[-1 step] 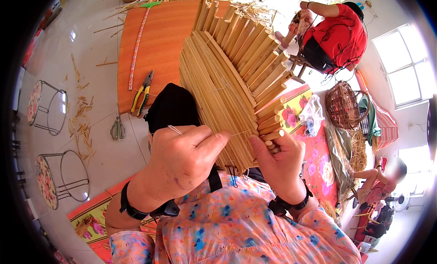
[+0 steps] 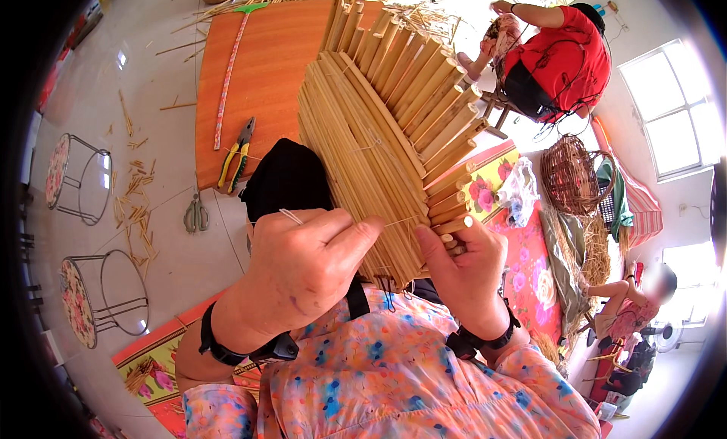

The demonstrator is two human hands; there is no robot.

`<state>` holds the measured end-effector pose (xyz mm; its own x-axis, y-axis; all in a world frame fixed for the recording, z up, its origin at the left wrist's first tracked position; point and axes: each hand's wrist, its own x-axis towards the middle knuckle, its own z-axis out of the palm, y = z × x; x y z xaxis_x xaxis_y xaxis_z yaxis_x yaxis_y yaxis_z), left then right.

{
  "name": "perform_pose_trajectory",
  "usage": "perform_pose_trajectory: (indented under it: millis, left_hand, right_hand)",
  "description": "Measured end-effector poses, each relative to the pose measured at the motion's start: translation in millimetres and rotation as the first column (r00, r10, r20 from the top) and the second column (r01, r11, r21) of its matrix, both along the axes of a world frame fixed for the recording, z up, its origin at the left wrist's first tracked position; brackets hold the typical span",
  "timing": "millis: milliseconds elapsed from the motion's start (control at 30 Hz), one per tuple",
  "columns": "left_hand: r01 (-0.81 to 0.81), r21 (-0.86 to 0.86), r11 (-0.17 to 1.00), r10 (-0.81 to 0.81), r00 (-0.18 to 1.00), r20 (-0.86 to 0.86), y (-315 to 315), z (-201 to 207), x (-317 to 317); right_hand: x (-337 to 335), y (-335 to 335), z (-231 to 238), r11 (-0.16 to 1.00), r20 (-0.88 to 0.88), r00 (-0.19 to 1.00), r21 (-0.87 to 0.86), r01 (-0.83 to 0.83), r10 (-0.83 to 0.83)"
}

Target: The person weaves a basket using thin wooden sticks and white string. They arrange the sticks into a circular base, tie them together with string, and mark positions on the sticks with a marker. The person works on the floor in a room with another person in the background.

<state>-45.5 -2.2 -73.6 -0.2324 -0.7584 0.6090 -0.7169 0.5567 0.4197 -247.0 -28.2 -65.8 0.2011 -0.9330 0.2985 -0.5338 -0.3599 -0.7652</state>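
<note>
Across my lap leans a panel of long, pale yellow stalks (image 2: pixel 363 155) laid side by side, with thick cut stalks (image 2: pixel 435 91) fanning out along its right edge. My left hand (image 2: pixel 307 261) is closed over the panel's lower part, thumb and forefinger pinching a thin thread (image 2: pixel 401 221). The thread runs across the stalks towards my right thumb. A slim pale stick (image 2: pixel 291 216) pokes out behind the left knuckles; its other end is hidden. My right hand (image 2: pixel 469 265) grips the lowest thick stalk (image 2: pixel 453 225) at the panel's edge, its fingers partly hidden underneath.
On the orange board (image 2: pixel 250 76) lie yellow-and-black pliers (image 2: pixel 237 156) and a green-headed swatter (image 2: pixel 231 76). Scissors (image 2: pixel 196 214), stalk scraps (image 2: pixel 138 193) and two stools (image 2: pixel 79 303) are at left. A wicker basket (image 2: pixel 572 174) and a seated person in red (image 2: pixel 560 64) are at right.
</note>
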Motion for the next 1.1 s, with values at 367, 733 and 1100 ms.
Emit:
perform_pose_trajectory:
  millis: [367,733,1100]
  left_hand:
    - [0.006,-0.005,1.0,-0.006,0.999,0.052,2,2,0]
    - [0.021,-0.007,1.0,-0.02,0.99,0.141,3,10,1]
    - [0.0,0.01,1.0,-0.002,0.973,0.232,2,25,-2]
  right_hand:
    - [-1,1,5,1.0,-0.035,0.999,0.027,-0.011,0.012]
    - [-3,1,4,0.999,-0.027,0.999,0.033,-0.017,0.018]
    - [-4,1,1,0.999,-0.051,0.998,0.03,-0.029,0.03]
